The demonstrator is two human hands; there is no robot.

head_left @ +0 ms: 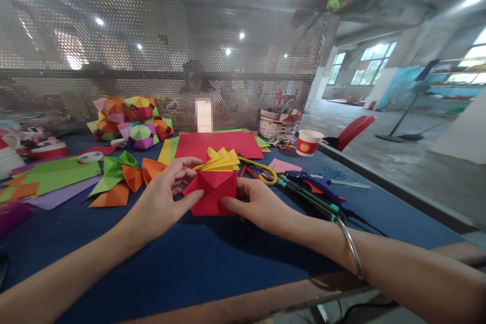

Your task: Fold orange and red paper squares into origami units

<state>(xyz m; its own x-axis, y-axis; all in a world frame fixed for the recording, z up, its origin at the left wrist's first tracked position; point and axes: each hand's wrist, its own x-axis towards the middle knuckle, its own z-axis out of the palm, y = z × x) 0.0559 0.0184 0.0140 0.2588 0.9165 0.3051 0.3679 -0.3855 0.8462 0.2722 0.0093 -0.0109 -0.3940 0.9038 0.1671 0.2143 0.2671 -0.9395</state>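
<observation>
Over the blue surface (182,263), the left hand (167,190) and right hand (261,202) grasp a folded red paper (214,193) between thumbs and fingers, at its left and right sides. Beyond lie yellow folded pieces (222,160), then red sheets (220,143); far right stands a woven basket (279,124).

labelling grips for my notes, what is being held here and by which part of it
A folded red paper piece: the left hand holds its left side, the right hand its lower right side.
</observation>
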